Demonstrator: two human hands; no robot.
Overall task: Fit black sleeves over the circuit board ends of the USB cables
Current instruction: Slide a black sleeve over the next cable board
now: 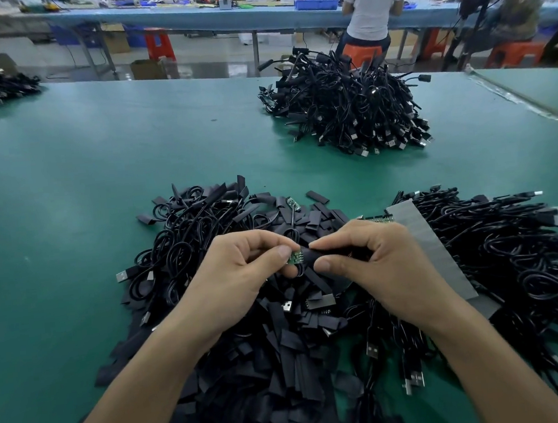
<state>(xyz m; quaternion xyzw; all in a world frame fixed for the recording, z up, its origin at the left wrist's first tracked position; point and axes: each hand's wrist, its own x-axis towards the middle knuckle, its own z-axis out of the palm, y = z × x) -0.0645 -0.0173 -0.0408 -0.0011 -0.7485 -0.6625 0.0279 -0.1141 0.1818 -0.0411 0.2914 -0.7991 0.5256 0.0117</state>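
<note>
My left hand (242, 265) pinches a small green circuit board (295, 257) between thumb and fingers. Its black cable (291, 234) loops up behind the fingers. My right hand (372, 257) pinches a black sleeve (312, 255) whose open end meets the board's right edge. Both hands hover over a heap of loose black sleeves (284, 362) lying on the green table (67, 196). How far the board sits inside the sleeve is hidden.
A tangle of USB cables (185, 233) lies behind the sleeves. More cables (510, 251) lie at the right under a grey strip (424, 232). A large cable pile (346, 104) sits farther back. A person stands at a blue bench (186, 17) beyond.
</note>
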